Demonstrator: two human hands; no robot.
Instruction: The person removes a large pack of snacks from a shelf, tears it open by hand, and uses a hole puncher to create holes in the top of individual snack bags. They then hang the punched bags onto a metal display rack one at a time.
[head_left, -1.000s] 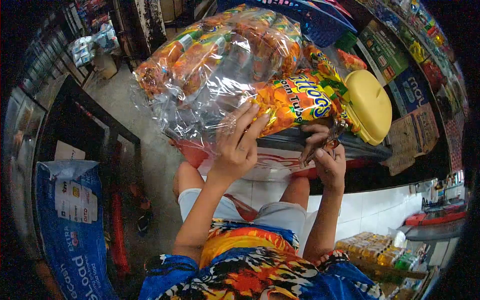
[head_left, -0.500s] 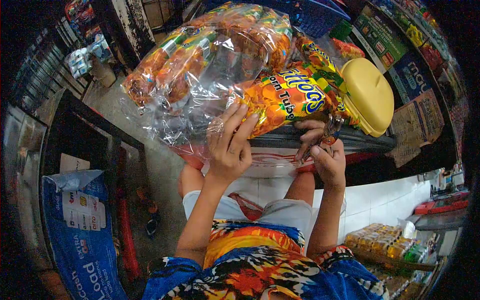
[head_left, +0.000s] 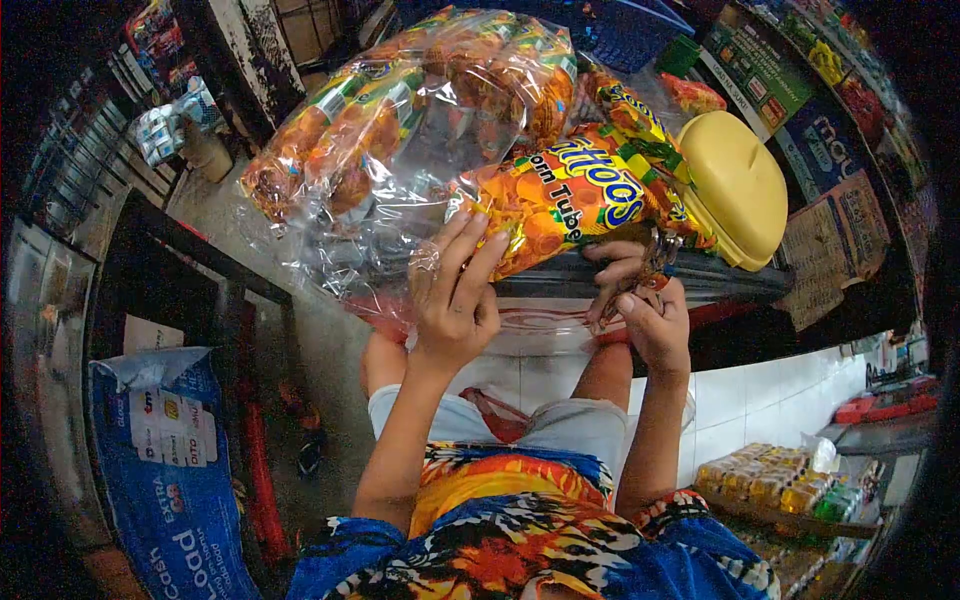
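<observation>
A yellow and orange snack pack [head_left: 550, 205] marked "Corn Tube" lies tilted across the dark counter edge. My left hand [head_left: 455, 290] grips its lower left corner, fingers over the front and the thumb mostly hidden. Just below the pack's right end, my right hand [head_left: 645, 305] is closed around a small dark, shiny thing that I cannot make out. Behind and to the left sits a large clear plastic bag [head_left: 430, 130] filled with several similar packs. More snack packs [head_left: 640, 125] lie to the right of the front one, beside a yellow lidded container [head_left: 735, 190].
A blue basket [head_left: 625, 35] stands behind the packs. Printed cards and a brown paper [head_left: 835, 245] lie on the right. Bottled goods [head_left: 780, 480] sit on a low shelf at lower right. A blue printed sheet [head_left: 165, 470] hangs at left.
The view has shifted very slightly. My right fingers have moved a little around the small shiny thing; my left hand stays on the pack's corner.
</observation>
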